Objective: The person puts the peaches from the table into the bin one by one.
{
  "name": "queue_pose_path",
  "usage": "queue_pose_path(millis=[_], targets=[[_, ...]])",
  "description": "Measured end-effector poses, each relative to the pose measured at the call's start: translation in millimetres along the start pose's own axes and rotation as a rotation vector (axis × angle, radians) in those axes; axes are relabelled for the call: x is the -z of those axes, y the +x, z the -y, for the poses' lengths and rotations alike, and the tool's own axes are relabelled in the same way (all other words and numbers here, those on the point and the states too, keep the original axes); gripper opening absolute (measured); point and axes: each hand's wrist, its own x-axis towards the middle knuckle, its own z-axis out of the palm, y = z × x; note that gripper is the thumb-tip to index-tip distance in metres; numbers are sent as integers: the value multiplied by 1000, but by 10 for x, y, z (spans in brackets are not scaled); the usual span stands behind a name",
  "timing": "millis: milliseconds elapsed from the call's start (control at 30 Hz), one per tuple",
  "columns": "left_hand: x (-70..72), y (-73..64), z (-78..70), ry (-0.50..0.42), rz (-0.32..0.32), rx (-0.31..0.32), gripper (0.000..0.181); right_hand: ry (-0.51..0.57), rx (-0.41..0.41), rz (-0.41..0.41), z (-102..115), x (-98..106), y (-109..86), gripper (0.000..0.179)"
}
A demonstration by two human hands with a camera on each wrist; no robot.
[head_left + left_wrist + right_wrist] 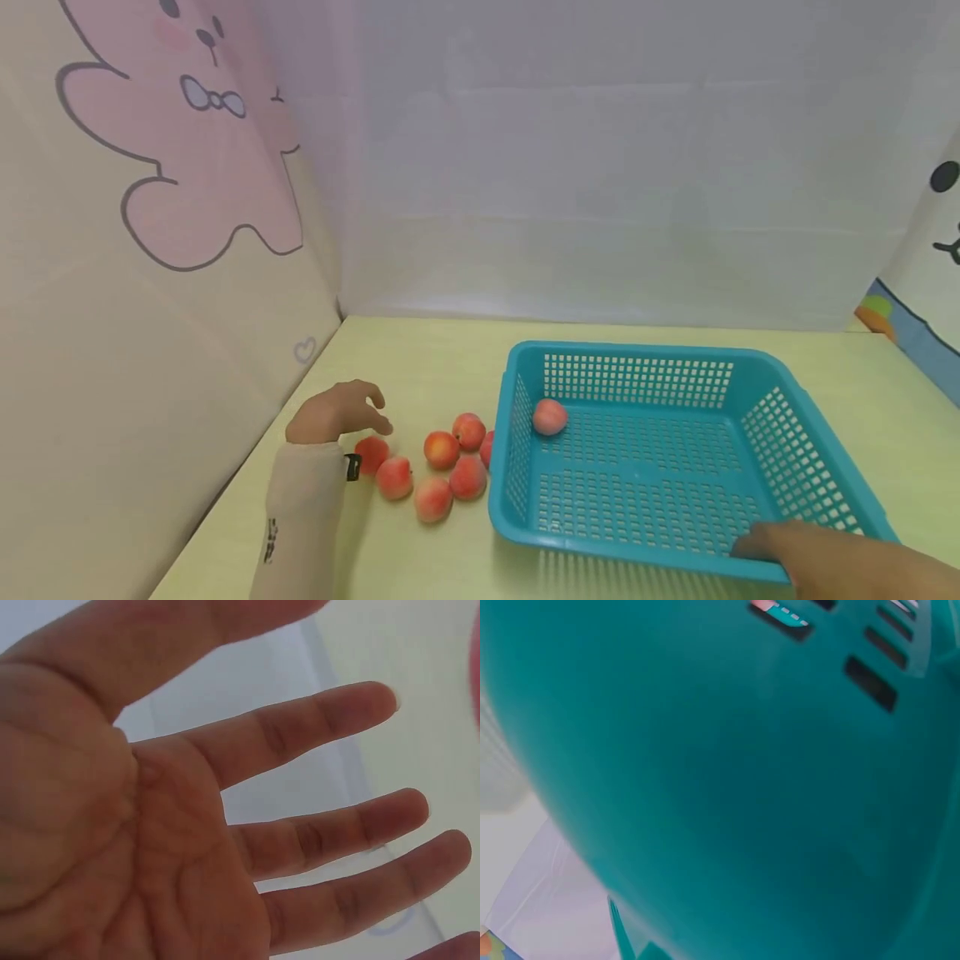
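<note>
The left hand (337, 414) is hovering near peaches (442, 450) on the tabletop (420, 358), its fingers (300, 727) spreading apart; the right hand (840, 554) is gripping the near rim of the teal basket (637, 553), which is holding one peach (550, 417) and partly hiding another; unreadable marks (271, 540), perhaps lettering, are showing on the sleeve (306, 500)

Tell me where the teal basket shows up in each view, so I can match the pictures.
Head: the teal basket sits right of centre, the right hand gripping its near edge.
Left wrist: not in it; the left hand fills much of the picture.
Right wrist: it fills most of the picture, very close.
Shared landmark: the pale cloth backdrop, partly visible in all three.
</note>
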Motion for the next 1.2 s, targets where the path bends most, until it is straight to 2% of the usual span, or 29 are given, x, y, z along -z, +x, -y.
queue_pose_path(millis=[100, 200, 400, 500, 633, 767, 900, 1000, 1067, 1200], targets=[[-63, 61, -13, 0, 22, 22, 33, -29, -48, -26, 2, -14, -24, 78], [-117, 116, -18, 12, 52, 37, 25, -49, -22, -30, -20, -6, -11, 74], [-196, 197, 13, 24, 92, 41, 22, -18, 28, -11, -84, 4, 40, 60], [-209, 211, 13, 29, 91, 33, 20, 6, 32, -14, -92, -12, 37, 56], [-179, 189, -17, 18, 54, -3, 16, 25, 38, -21, -70, -22, 19, 54], [-114, 163, -83, -7, -4, -96, 23, 18, 15, -29, -30, -12, 1, 57], [-43, 124, -197, -57, -96, -264, 30, 13, -44, -34, -1, -14, -19, 59], [1, 16, -336, -88, -233, -380, 33, 26, -53, -38, 10, -20, -27, 59], [16, -92, -458, -92, -342, -433, 32, 34, -46, -49, 19, -26, -34, 59], [14, -336, -779, -83, -521, -548, 24, 39, -11, -55, 29, -22, -38, 55]])
